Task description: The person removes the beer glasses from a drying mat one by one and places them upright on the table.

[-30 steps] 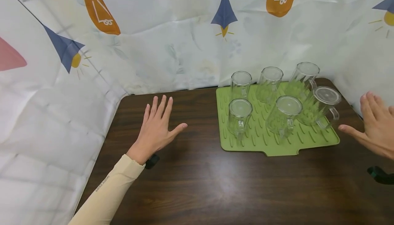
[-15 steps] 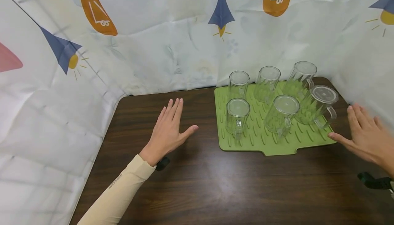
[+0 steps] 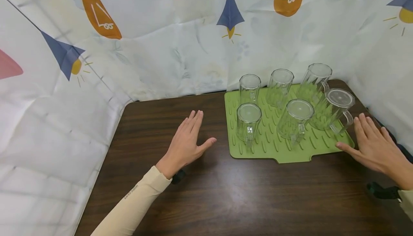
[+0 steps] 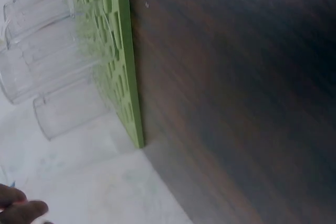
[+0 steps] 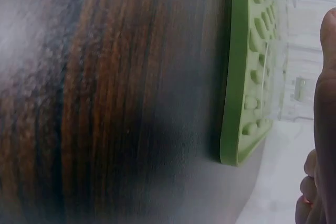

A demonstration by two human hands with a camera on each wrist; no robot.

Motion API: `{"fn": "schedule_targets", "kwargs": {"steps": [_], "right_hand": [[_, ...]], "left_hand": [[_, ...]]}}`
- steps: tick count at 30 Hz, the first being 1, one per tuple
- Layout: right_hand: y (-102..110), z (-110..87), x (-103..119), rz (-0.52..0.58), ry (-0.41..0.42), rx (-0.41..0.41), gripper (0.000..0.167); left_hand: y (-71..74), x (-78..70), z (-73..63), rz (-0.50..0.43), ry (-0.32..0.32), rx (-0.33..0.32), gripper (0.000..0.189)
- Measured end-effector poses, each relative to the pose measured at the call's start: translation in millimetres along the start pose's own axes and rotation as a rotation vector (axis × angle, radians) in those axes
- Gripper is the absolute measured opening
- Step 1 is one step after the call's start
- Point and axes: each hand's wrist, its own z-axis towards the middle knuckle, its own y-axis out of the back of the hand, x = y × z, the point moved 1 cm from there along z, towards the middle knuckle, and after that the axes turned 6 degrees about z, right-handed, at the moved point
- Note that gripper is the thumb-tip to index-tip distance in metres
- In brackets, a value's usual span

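Several clear glass mugs stand on a green ridged drying mat (image 3: 271, 155) at the back right of the table. In the front row are a left mug (image 3: 249, 123), a middle mug (image 3: 295, 119) and a right mug (image 3: 335, 108), all bottom up. Behind them three more, one of them the back right mug (image 3: 315, 80), stand in a row. My left hand (image 3: 185, 144) hovers left of the mat, fingers straight, holding nothing. Fingers extended, my right hand (image 3: 374, 146) is at the mat's right front corner, beside the right mug's handle; whether it touches the mat I cannot tell.
The dark wooden table (image 3: 226, 193) reaches toward me in front of the mat. A white printed curtain (image 3: 161, 56) closes in the back and both sides. At the right, a dark strap-like thing (image 3: 403, 151) lies by the table's edge.
Both hands have moved inward: the left to the right and slightly toward me, the right leftward to the mat's corner. The mugs and mat stay put; the head view has shifted slightly.
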Motion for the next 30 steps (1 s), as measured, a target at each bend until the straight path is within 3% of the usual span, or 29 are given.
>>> {"fn": "schedule_targets", "kwargs": {"steps": [6, 12, 18, 30], "right_hand": [[-6, 2.4, -1, 0.019, 0.000, 0.026, 0.107], [-12, 3.8, 0, 0.018, 0.012, 0.054, 0.105], [-15, 5.1, 1, 0.001, 0.018, 0.071, 0.107], [-24, 10.3, -2, 0.020, 0.028, 0.125, 0.108]], "left_hand": [[-19.0, -8.3, 2.1, -0.027, -0.180, -0.103, 0.085], [-30.1, -18.6, 5.4, -0.070, -0.254, -0.122, 0.079], [-39.7, -26.5, 6.5, -0.089, -0.302, -0.120, 0.074], [-48.9, -44.2, 9.0, -0.182, -0.323, -0.023, 0.071]]}}
